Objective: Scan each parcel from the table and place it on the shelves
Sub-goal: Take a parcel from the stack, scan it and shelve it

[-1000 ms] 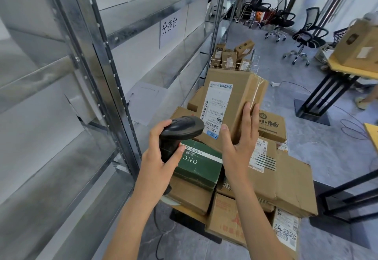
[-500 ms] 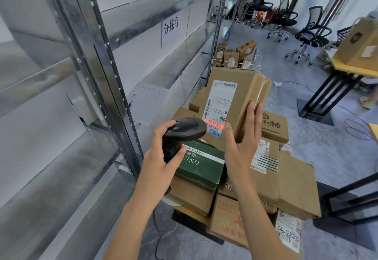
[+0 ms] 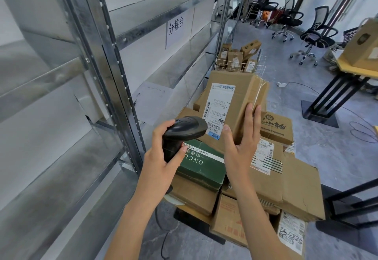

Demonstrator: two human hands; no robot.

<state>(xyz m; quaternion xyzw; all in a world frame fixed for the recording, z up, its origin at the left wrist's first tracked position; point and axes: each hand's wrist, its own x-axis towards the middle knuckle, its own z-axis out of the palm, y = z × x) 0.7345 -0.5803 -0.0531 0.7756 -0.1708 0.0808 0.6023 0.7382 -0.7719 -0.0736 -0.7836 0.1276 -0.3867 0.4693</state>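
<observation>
My right hand (image 3: 241, 143) holds a brown cardboard parcel (image 3: 245, 100) upright above the pile, thumb on its labelled face and fingers wrapped round its right side. The white shipping label (image 3: 218, 108) faces me. My left hand (image 3: 163, 157) grips a black barcode scanner (image 3: 184, 135), whose head points at the label's lower edge from a short distance. Beneath both lies a pile of parcels on the table, among them a dark green box (image 3: 202, 163) and several brown cartons (image 3: 286, 182). The metal shelves (image 3: 61, 100) stand to my left.
A wire basket (image 3: 239, 65) of small parcels stands behind the pile. Office chairs (image 3: 315, 38) sit at the back right. A black-legged table (image 3: 360, 69) with a brown box stands at the right. A cable and a power strip (image 3: 281, 84) lie on the grey floor.
The red scan line seen on the label half a second ago is gone. The parcel and scanner have stayed almost in place.
</observation>
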